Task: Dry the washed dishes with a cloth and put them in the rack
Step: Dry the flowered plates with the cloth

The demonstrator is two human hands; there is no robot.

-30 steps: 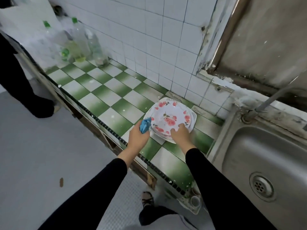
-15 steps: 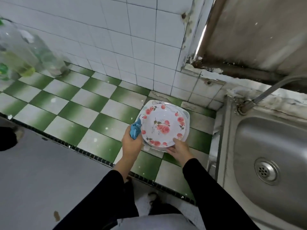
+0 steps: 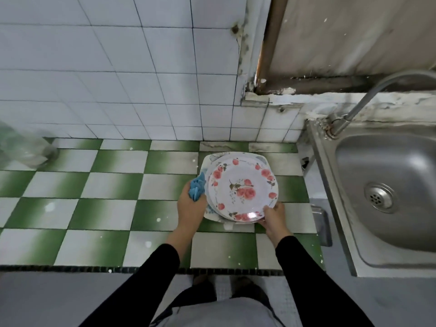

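Observation:
A stack of white plates sits on the green-and-white tiled counter. The top plate is round with pink roses; a squarish plate lies at the bottom. My left hand grips a bunched blue cloth against the left side of the stack. At the near right rim, my right hand pinches the top plate's edge, thumb on top. No rack is in view.
A steel sink with a drain and a curved tap lies to the right. Clear plastic bottles stand blurred at the far left against the white tiled wall. The counter's front edge runs just before my arms.
My view has swung right and closer over the plates; the bottles slid to the left edge. Both hands stay at the stack, the right now pinching the top plate's near rim.

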